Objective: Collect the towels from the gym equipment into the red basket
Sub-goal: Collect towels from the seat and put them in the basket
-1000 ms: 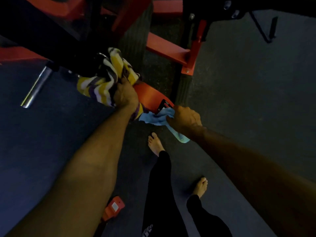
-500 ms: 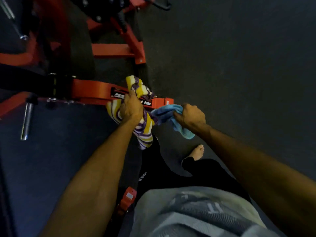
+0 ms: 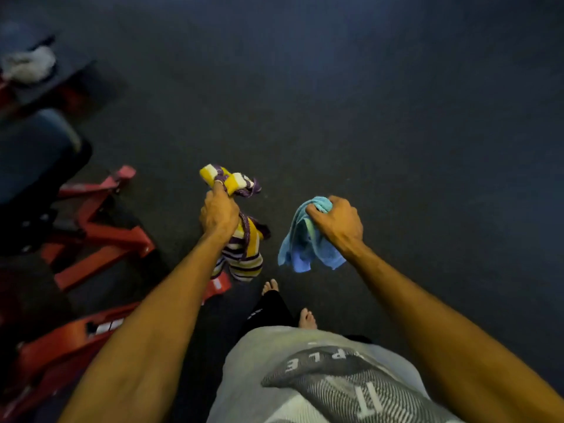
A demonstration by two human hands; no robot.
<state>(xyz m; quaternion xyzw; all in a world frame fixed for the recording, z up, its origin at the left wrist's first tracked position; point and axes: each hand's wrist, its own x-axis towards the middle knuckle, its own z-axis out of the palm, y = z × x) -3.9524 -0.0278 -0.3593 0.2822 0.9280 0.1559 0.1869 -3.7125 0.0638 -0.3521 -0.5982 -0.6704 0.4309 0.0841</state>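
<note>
My left hand point(image 3: 218, 212) grips a yellow, white and purple striped towel point(image 3: 241, 254), which sticks out above my fist and hangs below it. A light blue towel point(image 3: 302, 242) dangles from my right hand point(image 3: 337, 221), which is closed on its top edge. Both towels are held in the air over the dark floor, clear of the machine. A white towel point(image 3: 29, 64) lies on dark equipment at the far upper left. The red basket is not in view.
The red steel frame of a gym machine point(image 3: 100, 236) spreads along the left side, with a dark padded seat point(image 3: 33, 154) above it. My bare feet point(image 3: 306, 319) stand on dark floor point(image 3: 366, 117), which stretches ahead and to the right.
Both hands have lifted the towels off the red machine bar. My view has swung right, away from the machine, so the frame now sits at the left.
</note>
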